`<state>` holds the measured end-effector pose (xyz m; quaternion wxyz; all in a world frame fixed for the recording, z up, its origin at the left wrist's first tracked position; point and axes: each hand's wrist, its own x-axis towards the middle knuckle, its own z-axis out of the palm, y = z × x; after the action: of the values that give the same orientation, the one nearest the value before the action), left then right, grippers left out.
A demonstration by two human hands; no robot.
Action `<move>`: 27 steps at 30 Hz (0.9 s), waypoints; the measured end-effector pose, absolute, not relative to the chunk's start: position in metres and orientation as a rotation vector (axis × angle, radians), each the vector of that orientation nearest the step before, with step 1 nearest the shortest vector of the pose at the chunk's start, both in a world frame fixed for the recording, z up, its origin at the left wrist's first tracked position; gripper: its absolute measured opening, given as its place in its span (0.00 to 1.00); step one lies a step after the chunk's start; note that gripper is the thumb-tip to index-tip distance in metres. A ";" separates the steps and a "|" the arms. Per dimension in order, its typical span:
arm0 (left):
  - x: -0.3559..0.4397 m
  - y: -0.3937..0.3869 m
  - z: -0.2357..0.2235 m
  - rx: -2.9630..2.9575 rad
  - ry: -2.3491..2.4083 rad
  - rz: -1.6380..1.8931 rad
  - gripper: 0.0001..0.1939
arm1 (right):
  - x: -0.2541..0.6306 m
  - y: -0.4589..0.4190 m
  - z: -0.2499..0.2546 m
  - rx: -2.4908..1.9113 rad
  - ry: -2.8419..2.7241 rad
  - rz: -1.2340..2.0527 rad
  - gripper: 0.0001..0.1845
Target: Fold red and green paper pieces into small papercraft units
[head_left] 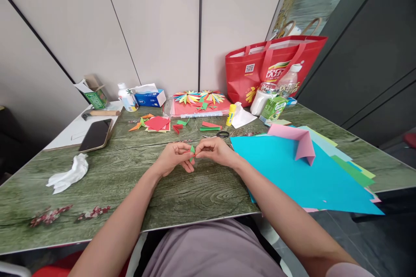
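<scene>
Between both hands, over the middle of the table, is a small folded piece of green paper (192, 150) with a bit of red at its edge. My left hand (177, 157) pinches it from the left. From the right, my right hand (214, 151) has its thumb and finger pressed together on the red bit. Just beyond the hands lie scissors (222, 134), red and green paper strips (210, 126) and a folded red paper piece (177, 128). Red and yellow paper squares (158, 124) lie farther left.
Coloured paper sheets (276, 169) cover the right side, with a folded pink sheet (305, 143) on top. A glue stick (231, 115), a red bag (243, 73) and paper stars (187, 97) stand behind. Left are a phone (95, 134), hammer (102, 113) and crumpled tissue (69, 174).
</scene>
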<state>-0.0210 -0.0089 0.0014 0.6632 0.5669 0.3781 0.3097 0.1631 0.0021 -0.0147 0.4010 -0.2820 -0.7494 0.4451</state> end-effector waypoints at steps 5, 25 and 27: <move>-0.018 -0.009 0.000 1.293 0.884 0.810 0.15 | 0.161 0.002 -0.014 -0.752 -1.869 1.050 0.07; -0.011 -0.014 -0.006 1.295 0.749 0.910 0.14 | 0.153 0.003 -0.021 -0.800 -1.492 1.302 0.09; -0.011 -0.014 -0.006 1.318 0.755 0.906 0.14 | 0.154 0.004 -0.021 -0.804 -1.478 1.287 0.10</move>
<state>-0.0110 -0.0135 -0.0057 0.6337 0.5765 0.3302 0.3962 0.1536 0.0041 -0.0205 0.4896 -0.3308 -0.6086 0.5296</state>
